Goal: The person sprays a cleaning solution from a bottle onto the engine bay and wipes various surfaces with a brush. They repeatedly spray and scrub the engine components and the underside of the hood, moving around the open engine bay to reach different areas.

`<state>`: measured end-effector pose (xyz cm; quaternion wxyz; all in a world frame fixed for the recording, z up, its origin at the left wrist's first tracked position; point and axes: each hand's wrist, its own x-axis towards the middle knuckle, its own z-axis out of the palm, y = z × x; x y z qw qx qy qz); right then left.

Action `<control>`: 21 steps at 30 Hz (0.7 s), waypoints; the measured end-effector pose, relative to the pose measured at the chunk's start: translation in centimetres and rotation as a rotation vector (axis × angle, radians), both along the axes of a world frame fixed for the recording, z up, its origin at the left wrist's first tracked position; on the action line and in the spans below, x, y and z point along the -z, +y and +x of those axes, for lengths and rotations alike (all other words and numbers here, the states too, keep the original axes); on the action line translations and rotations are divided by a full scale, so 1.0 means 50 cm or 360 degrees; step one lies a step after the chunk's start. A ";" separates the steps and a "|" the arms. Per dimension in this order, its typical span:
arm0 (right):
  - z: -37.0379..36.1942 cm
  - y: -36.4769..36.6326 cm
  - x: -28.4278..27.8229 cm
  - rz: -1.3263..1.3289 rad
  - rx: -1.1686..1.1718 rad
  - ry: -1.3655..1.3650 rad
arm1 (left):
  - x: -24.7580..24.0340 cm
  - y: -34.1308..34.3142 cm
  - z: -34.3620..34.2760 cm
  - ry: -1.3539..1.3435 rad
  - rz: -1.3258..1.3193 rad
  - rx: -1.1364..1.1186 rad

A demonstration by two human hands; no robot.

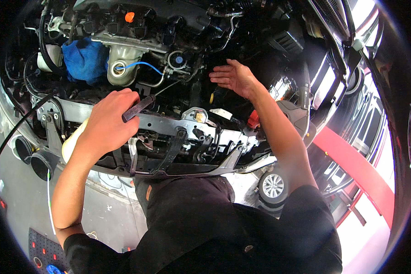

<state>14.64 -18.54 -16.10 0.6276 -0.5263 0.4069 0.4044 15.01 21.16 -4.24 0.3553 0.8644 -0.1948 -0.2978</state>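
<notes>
As my left hand is closed in a loose fist, it has hold of a tool: dark handle at the thumb side, thin metal shaft pointing up and right, toward my other hand. Contact of the tip with any part: cannot tell. My right hand is well open, fingers nearly straight and pointing left; I see nothing held in it. Whether its fingertips touch anything, cannot tell against the dark bay.

Positions noted from the hands. Just above the left hand: neck, with a blue cord arching from its mouth to the right. Up and left of the same hand: blue cloth, bunched, a white tank beside it. Between the hands, slightly above the shaft: ring with a blue centre. Right of the left wrist: metal crossbar, running sideways. Just below the right hand: small yellow piece. Lower, beside the right forearm: red cover. Well above the left hand: orange cap.
</notes>
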 end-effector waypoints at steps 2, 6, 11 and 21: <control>-0.004 0.002 0.012 -0.0105 -0.0020 -0.0065 | 0.006 -0.009 -0.006 0.0000 0.0014 -0.0019; -0.022 0.010 0.063 -0.0272 0.0060 -0.0113 | 0.023 -0.028 -0.013 -0.0014 0.0107 -0.0065; -0.053 0.044 0.209 -0.0335 0.0107 -0.0042 | 0.032 -0.036 -0.019 0.0023 0.0078 0.0048; -0.059 0.081 0.234 -0.0055 -0.0766 0.0360 | 0.024 -0.049 -0.018 0.0062 0.0153 0.0098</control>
